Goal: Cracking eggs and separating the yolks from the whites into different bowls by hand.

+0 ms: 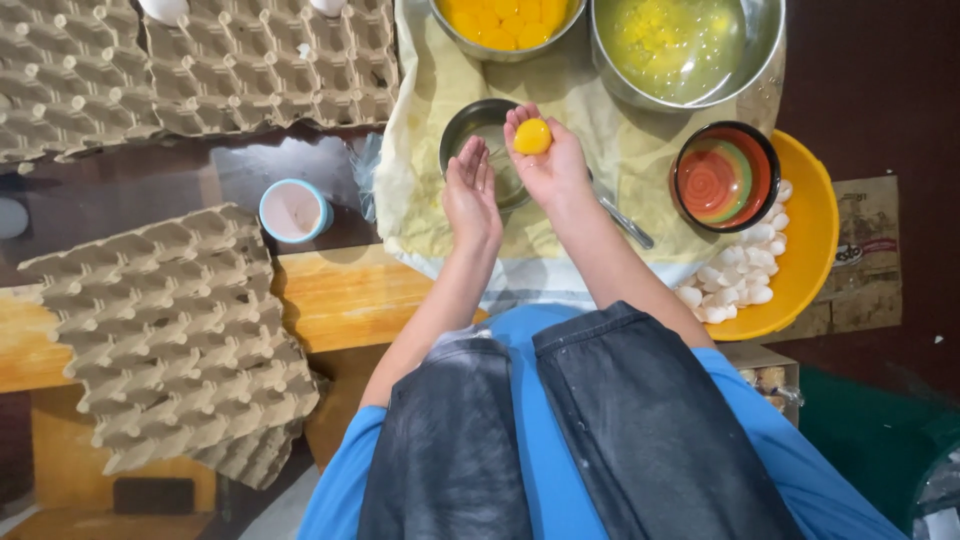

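One egg yolk is held whole in the cupped palm of the right hand, directly above a small steel bowl. The fingers of this hand are bent only lightly around the yolk, not closed on it, so that the soft ball is carried without being pressed. Small gaps seem to be left between the fingers, and it is judged that the egg white can drain through them into the bowl below.

Just beside it, the left hand is kept open, palm turned toward the right hand, the fingers straight and close together; nothing is held in it. It is placed over the rim of the same bowl, probably so that the yolk can be passed or caught there.

Behind the hands, two larger steel bowls are set within reach: one is filled with yolks, the other with a clear yellowish liquid. At the right, a yellow basin is used for the broken white shells, and a striped bowl is resting on its edge. A pale cloth is spread under the bowls, probably to take the drips. Empty cardboard egg trays are put aside at the left, with a small blue-rimmed cup near them.
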